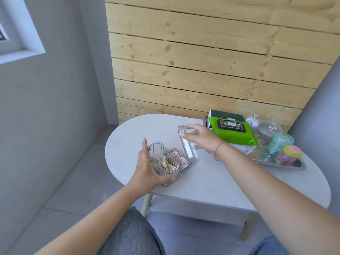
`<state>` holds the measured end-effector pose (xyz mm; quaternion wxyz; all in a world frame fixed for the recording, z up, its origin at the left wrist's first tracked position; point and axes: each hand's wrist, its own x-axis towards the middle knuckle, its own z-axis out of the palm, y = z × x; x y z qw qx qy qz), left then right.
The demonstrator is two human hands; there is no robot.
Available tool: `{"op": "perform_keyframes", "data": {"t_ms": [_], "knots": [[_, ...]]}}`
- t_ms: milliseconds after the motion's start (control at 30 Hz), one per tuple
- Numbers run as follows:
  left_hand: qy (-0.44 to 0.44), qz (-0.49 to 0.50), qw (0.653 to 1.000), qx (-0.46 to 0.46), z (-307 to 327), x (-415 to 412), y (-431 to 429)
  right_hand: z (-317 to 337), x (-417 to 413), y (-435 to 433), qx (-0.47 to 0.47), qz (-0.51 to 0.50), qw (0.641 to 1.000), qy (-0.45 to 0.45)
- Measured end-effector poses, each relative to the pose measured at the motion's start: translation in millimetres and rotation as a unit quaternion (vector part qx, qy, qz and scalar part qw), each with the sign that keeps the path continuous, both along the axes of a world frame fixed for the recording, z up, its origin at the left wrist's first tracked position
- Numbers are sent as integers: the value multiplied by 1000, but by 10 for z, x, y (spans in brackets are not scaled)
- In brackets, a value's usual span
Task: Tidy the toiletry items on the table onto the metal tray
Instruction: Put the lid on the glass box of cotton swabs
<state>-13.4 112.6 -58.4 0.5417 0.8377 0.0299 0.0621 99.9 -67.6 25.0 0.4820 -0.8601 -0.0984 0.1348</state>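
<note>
Seated person at a white table (211, 183), with the metal tray (291, 166) as the reference. Nearest, and well to the left of the tray, the left hand (145, 166) grips an open, ribbed clear box (170, 173): the thumb curls round the near end and the fingers lie along the far-left side. The box holds cotton swabs (164, 161) and stands on the table. Just beyond it, towards the tray, a printed packet (182, 160) lies flat, partly under the box. Between the packet and the tray, the right hand (204, 138) pinches the clear lid (188, 151) from above, with the lid tilted on its long edge. Whether its lower end touches the table cannot be told. On the tray stand a pink box (288, 155), a teal container (279, 143), a glass jar (268, 128) and a green wipes pack (233, 133). A dark green carton (224, 114) stands at the far-left end.
</note>
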Motion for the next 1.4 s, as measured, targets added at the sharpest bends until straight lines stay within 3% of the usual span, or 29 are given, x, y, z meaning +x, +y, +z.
{"op": "perform_keyframes", "data": {"t_ms": [100,167,300,433,700,833,1067,1233,1400], "knots": [[-9,23,999,42,19,25,-96,153,-92,194,-7,17,1000,22],[-5,33,998,60,32,30,-132,202,-171,353,-96,43,994,-23],[10,30,998,54,19,31,-144,195,-345,612,-293,93,945,-114],[19,26,999,16,3,10,-109,132,-430,736,-349,108,921,-137],[29,17,999,-31,29,-24,-57,84,-331,789,-288,96,949,-82],[25,11,998,-53,93,-65,-7,310,-217,736,-134,31,983,-123],[19,-19,994,-104,213,-105,123,150,-537,481,84,-17,972,-218],[51,-5,986,-158,162,-146,175,-331,-822,313,50,-21,952,-302],[50,-5,986,-159,170,-81,176,-596,-889,280,24,-31,965,-260]]}}
